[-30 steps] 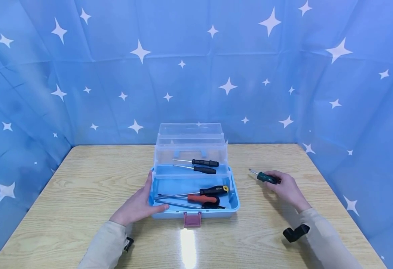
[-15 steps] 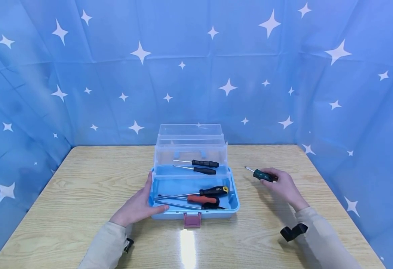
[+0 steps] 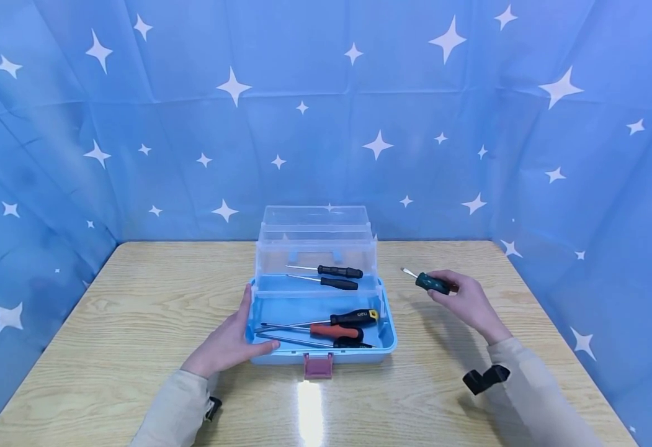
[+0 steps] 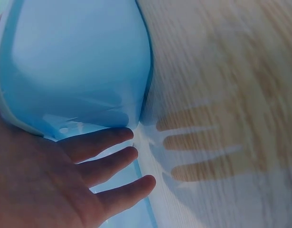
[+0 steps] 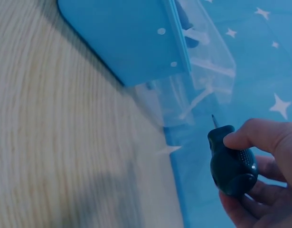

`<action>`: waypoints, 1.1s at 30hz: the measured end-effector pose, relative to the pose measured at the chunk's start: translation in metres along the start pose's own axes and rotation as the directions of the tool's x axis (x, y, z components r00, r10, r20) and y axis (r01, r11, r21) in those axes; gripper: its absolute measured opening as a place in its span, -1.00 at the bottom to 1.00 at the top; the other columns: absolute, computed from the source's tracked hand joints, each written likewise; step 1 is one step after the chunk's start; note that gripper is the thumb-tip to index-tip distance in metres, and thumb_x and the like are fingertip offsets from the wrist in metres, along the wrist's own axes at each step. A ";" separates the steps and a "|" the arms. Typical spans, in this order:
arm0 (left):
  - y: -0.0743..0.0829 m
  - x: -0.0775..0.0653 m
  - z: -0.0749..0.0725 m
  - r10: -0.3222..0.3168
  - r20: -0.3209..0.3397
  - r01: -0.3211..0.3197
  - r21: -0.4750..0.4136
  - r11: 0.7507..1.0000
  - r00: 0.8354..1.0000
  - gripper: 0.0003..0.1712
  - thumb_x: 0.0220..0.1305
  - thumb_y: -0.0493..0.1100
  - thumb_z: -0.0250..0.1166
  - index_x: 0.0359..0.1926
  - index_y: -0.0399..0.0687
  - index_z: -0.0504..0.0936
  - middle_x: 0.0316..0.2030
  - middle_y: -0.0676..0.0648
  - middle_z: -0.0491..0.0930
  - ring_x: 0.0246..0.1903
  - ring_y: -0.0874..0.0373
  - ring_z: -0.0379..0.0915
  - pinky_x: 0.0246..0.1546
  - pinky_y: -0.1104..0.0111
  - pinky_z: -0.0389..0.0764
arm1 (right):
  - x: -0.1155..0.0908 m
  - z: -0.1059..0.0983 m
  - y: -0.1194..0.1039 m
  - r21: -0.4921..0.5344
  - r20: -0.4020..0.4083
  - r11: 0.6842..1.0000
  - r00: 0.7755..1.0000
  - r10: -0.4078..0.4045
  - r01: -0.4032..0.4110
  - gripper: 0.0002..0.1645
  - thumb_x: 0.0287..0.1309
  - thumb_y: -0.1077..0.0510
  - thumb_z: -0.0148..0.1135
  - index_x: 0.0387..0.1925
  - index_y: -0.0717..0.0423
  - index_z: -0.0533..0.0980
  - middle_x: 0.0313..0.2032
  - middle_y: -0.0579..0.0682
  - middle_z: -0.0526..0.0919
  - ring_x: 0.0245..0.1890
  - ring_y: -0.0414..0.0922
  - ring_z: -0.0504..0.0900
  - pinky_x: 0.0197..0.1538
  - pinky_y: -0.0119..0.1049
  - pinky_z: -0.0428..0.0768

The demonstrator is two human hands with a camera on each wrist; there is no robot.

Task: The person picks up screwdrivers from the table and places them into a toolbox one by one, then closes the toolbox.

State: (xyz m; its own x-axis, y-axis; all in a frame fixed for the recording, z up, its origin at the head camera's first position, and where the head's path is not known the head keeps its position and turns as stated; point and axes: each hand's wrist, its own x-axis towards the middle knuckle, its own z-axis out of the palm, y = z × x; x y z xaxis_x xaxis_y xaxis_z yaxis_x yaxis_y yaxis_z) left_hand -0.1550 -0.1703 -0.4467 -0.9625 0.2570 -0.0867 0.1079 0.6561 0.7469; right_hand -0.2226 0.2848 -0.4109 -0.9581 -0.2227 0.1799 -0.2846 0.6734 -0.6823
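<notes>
Pinching a stubby green screwdriver (image 3: pixel 432 284) by its handle (image 5: pixel 232 166) between right hand (image 3: pixel 465 304) thumb and fingers, above the table (image 3: pixel 164 279), right of the open box (image 3: pixel 359 357). Resting the left hand (image 3: pixel 226 343) against the box, fingers straight, spread. Probably light, stiff, sturdy; perhaps slippery where glossy, so best held round the handle.

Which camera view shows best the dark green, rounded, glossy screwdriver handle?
The right wrist view: the handle appears large and close, held by the right hand. The head view shows it small, partly covered by the hand. The left wrist view does not show it.
</notes>
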 end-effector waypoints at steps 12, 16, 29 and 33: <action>0.001 0.000 0.000 -0.007 -0.001 0.007 0.019 1.000 1.000 0.44 0.02 0.31 0.40 0.51 -0.07 -0.47 0.42 -0.41 -0.02 0.33 -0.35 0.06 0.19 -0.18 0.26 | 0.004 -0.007 -0.015 -0.007 -0.017 0.999 0.999 -0.043 0.043 -0.57 0.24 0.21 0.27 0.10 0.32 0.52 -0.07 0.26 0.61 -0.13 0.11 0.58 -0.25 -0.35 0.56; 0.002 -0.001 -0.001 -0.002 -0.005 0.003 0.025 1.000 1.000 0.44 0.02 0.32 0.39 0.50 -0.09 -0.46 0.41 -0.42 -0.01 0.32 -0.35 0.07 0.17 -0.17 0.29 | 0.008 -0.009 -0.019 -0.008 -0.020 0.998 0.997 -0.069 0.069 -0.59 0.25 0.20 0.26 0.09 0.29 0.53 -0.09 0.23 0.62 -0.17 0.08 0.59 -0.28 -0.35 0.56; 0.002 -0.001 0.000 -0.002 -0.012 0.002 0.009 1.000 1.000 0.43 0.01 0.30 0.41 0.51 -0.10 -0.42 0.41 -0.40 0.02 0.31 -0.34 0.10 0.16 -0.17 0.31 | 0.021 -0.010 -0.030 -0.022 0.000 0.996 0.996 -0.086 0.086 -0.61 0.25 0.21 0.25 0.09 0.25 0.55 -0.08 0.22 0.62 -0.15 0.09 0.60 -0.24 -0.29 0.56; 0.002 -0.001 0.000 -0.003 -0.011 0.003 0.014 1.000 1.000 0.43 0.01 0.31 0.41 0.51 -0.09 -0.42 0.41 -0.41 0.01 0.32 -0.35 0.09 0.16 -0.18 0.30 | 0.025 -0.009 -0.033 -0.022 0.011 0.996 0.997 -0.081 0.082 -0.61 0.25 0.20 0.25 0.09 0.23 0.55 -0.06 0.21 0.61 -0.15 0.08 0.60 -0.22 -0.27 0.57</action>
State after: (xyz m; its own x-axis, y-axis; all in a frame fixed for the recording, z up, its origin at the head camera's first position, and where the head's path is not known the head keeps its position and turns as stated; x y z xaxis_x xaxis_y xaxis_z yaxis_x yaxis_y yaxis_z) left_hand -0.1540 -0.1693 -0.4451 -0.9654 0.2475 -0.0818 0.1085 0.6670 0.7371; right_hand -0.2375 0.2637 -0.3773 -0.9314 -0.2845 0.2271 -0.3625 0.6681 -0.6498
